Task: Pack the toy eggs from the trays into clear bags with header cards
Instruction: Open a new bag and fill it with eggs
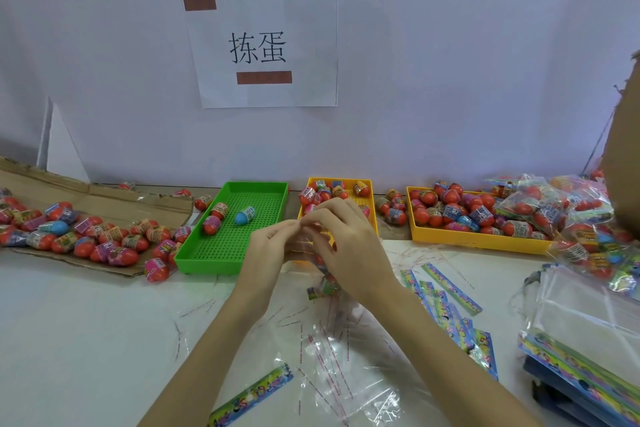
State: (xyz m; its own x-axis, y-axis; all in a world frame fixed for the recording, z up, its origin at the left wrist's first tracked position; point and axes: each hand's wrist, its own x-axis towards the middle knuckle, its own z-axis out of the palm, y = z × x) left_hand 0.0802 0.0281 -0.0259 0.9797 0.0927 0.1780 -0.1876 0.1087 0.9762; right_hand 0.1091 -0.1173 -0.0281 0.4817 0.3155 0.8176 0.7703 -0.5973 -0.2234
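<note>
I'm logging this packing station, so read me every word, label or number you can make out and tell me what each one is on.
"拣蛋": large black characters on the white paper sign taped to the wall.
Wrappers on the toy eggs: printed, too small and blurred to read.
Header cards: colourful print, no legible words.
Red print on the clear bags: too fine to read.

Three trays (207,253) line the wall, cardboard (104,198) left, filled bags (571,215) right.
</note>
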